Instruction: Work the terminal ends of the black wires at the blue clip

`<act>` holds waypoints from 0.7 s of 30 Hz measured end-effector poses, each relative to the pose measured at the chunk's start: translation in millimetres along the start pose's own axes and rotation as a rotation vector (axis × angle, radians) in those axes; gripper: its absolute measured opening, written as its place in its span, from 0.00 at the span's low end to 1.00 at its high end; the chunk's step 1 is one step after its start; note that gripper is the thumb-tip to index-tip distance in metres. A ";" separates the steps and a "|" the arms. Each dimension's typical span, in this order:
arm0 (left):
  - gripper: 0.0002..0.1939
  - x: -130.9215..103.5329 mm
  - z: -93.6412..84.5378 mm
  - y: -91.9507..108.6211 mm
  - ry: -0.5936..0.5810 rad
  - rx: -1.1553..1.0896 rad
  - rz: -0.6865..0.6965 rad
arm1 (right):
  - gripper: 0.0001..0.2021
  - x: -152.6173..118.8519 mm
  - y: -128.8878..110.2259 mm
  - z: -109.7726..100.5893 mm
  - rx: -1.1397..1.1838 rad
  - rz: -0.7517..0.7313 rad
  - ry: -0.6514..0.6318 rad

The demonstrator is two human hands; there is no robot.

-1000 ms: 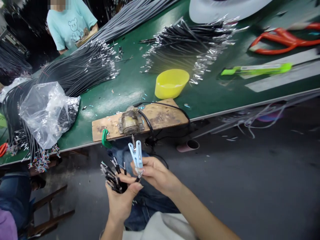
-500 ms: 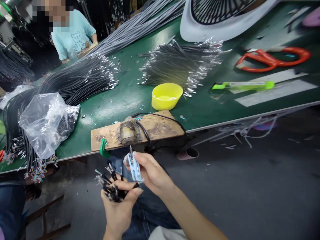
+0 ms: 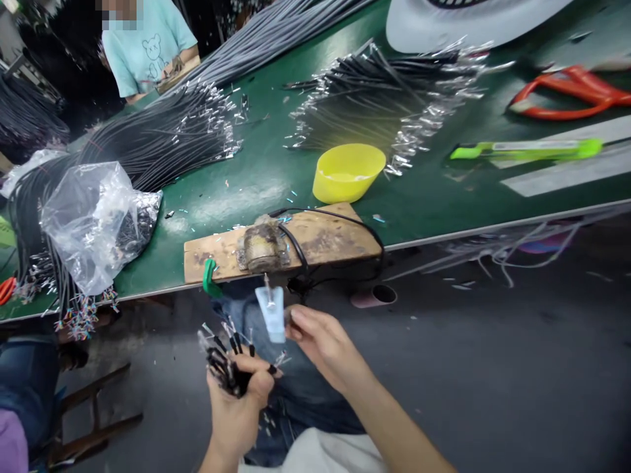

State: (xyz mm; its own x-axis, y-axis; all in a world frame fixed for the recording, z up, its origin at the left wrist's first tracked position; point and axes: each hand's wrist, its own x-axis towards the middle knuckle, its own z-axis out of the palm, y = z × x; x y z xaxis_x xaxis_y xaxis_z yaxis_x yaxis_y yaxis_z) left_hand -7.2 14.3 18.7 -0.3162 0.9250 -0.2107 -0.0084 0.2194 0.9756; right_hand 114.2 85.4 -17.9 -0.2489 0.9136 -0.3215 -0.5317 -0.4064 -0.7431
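Note:
My left hand (image 3: pixel 236 407) is closed around a bunch of short black cables (image 3: pixel 229 371) with stripped, silvery ends. One cable end (image 3: pixel 279 362) sticks out between its thumb and forefinger, pointing right. Just above, a light-blue clothespin (image 3: pixel 271 315) sits on the thin shaft of a small motor (image 3: pixel 262 246), slightly blurred. Beside the clothespin's right edge is my right hand (image 3: pixel 318 338), its fingers bunched together. A small dark spot shows at those fingertips; whether it is a held thing or a finger covering is unclear.
The motor is fixed to a wooden board (image 3: pixel 335 230) at the green table's edge, with a green clamp (image 3: pixel 210 276). Behind are a yellow cup (image 3: pixel 348 174), cable bundles (image 3: pixel 172 131), orange scissors (image 3: pixel 566 92) and a green cutter (image 3: pixel 527 150). A clear bag (image 3: pixel 93 223) lies left; a co-worker (image 3: pixel 148 49) sits opposite.
My right hand has come off the clothespin and moved right. The clothespin has turned on the shaft. A stripped cable end now shows at my left thumb. The view has shifted slightly.

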 end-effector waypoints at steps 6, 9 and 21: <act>0.19 2.1 3.3 -17.7 0.013 -0.031 -0.189 | 0.08 -25.0 2.9 7.2 -0.599 -0.652 0.088; 0.11 1.7 6.0 -18.1 0.056 -0.008 -0.199 | 0.05 -32.4 3.0 19.5 -0.821 -0.798 -0.109; 0.21 -6.4 7.7 -19.9 0.108 -0.144 -0.294 | 0.10 -26.2 19.0 22.0 -0.861 -0.963 0.076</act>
State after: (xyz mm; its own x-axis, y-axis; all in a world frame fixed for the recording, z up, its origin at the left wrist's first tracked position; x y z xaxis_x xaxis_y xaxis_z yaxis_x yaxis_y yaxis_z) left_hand 2.3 6.4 0.1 -0.3785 0.7890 -0.4840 -0.2457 0.4185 0.8744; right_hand 92.9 53.4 -10.7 0.0015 0.8418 0.5398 0.2263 0.5255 -0.8201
